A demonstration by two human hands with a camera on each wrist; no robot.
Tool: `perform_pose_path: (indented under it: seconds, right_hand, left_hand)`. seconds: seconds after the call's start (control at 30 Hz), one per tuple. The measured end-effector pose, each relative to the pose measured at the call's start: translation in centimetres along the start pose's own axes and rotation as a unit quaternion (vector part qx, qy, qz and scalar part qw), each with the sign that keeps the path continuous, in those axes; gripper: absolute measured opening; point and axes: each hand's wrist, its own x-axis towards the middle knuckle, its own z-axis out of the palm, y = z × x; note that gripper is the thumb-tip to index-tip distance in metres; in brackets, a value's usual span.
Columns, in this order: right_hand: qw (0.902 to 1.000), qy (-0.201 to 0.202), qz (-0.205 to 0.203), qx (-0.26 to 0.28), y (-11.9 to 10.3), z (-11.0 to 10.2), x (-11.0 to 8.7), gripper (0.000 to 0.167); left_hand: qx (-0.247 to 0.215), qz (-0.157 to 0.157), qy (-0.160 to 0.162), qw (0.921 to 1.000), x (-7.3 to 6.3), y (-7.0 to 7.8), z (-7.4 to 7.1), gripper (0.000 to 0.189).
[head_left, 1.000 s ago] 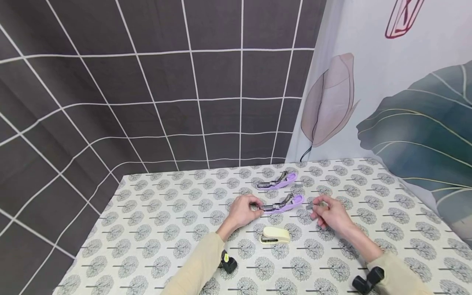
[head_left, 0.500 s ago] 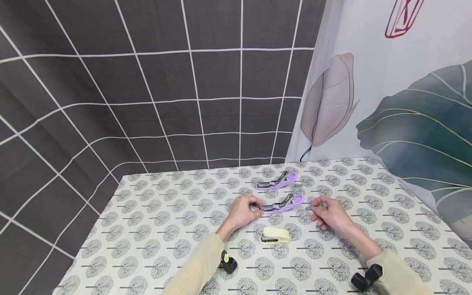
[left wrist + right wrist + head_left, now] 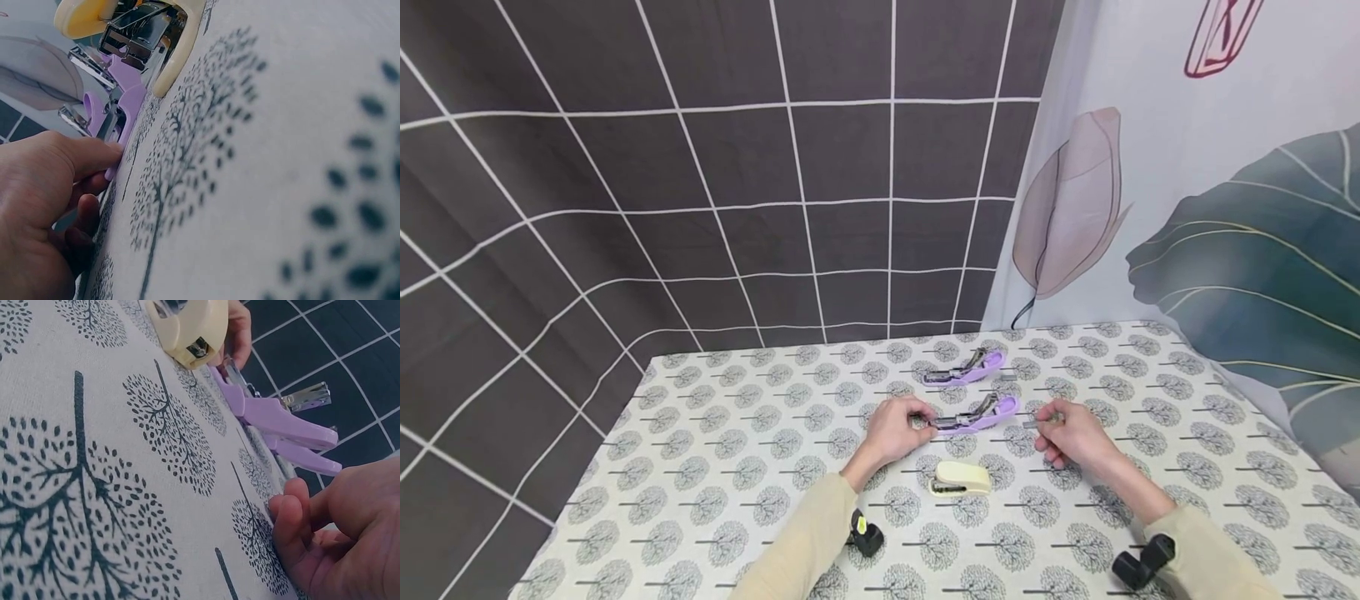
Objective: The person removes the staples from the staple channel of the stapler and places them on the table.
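My left hand pinches the front end of the nearer purple stapler, which lies on the table with its metal inner parts exposed. In the left wrist view its thumb and finger meet at the tip of the purple stapler. To the right, my right hand pinches a small grey strip that looks like a row of staples, just apart from the stapler's rear end. The right wrist view shows the right hand with fingertips together; the strip is hidden there.
A second purple stapler, also opened up, lies behind the first, with a grey strip beside its rear end. A cream stapler rests nearer me, between the forearms. Tree-print cloth covers the table; curtains hang behind.
My right hand has shifted very slightly to the right with the grey strip. The left hand and the staplers stay where they were.
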Motion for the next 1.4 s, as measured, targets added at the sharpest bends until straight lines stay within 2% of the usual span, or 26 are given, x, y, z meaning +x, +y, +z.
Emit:
perform_pose_path:
  seconds: [0.2,0.37,0.43,0.5,0.57,0.67,0.8,0.9,1.0,1.07,1.2,1.3,1.4]
  right_hand:
    - [1.0000,0.001,-0.003,0.000,-0.1,-0.1,0.0,0.019]
    - [0.9990,0.023,-0.039,-0.008,0.0,-0.1,-0.6,0.023]
    - [0.9968,0.043,-0.064,-0.020,-0.1,0.0,-1.1,0.022]
    - [0.9932,0.065,-0.091,-0.032,-0.5,0.2,-1.7,0.020]
    - [0.9884,0.084,-0.117,-0.047,-1.0,0.6,-2.5,0.018]
    - [0.9811,0.085,-0.157,-0.074,-1.9,1.4,-3.6,0.017]
    - [0.9681,0.047,-0.223,-0.104,-2.8,2.9,-4.8,0.017]
    - [0.9491,0.012,-0.290,-0.121,-3.4,4.2,-5.0,0.017]
    - [0.9310,-0.015,-0.334,-0.147,-3.8,5.0,-5.3,0.021]
    - [0.9227,-0.020,-0.344,-0.173,-4.1,5.6,-5.5,0.026]
    - [0.9214,-0.017,-0.322,-0.217,-4.6,6.9,-5.9,0.035]
    - [0.9202,-0.020,-0.319,-0.225,-4.9,7.7,-6.1,0.037]
    - [0.9129,-0.020,-0.335,-0.233,-5.1,8.3,-6.1,0.037]
  left_hand:
    - [-0.006,-0.008,0.002,0.9999,-0.1,0.0,0.0,0.019]
    - [-0.012,-0.011,0.004,0.9998,-0.1,-0.1,0.2,0.021]
    - [-0.033,-0.012,0.005,0.9994,-0.2,-0.3,0.2,0.022]
    - [-0.074,-0.014,0.002,0.9972,-0.3,-0.6,0.3,0.025]
    - [-0.119,-0.016,0.001,0.9927,-0.6,-0.9,0.1,0.027]
    - [-0.177,-0.020,0.007,0.9840,-1.3,-0.9,-0.6,0.028]
    - [-0.210,-0.027,0.005,0.9772,-2.9,-0.1,-1.7,0.028]
    - [-0.216,-0.035,-0.014,0.9757,-4.3,0.7,-2.4,0.031]
    - [-0.222,-0.036,-0.035,0.9737,-5.3,1.7,-2.3,0.035]
    - [-0.236,-0.042,-0.045,0.9699,-6.0,2.2,-2.1,0.039]
    - [-0.257,-0.064,-0.058,0.9626,-7.3,2.8,-1.4,0.044]
    - [-0.253,-0.068,-0.060,0.9633,-7.9,2.9,-0.9,0.045]
    - [-0.243,-0.060,-0.055,0.9666,-8.0,2.9,-0.5,0.045]
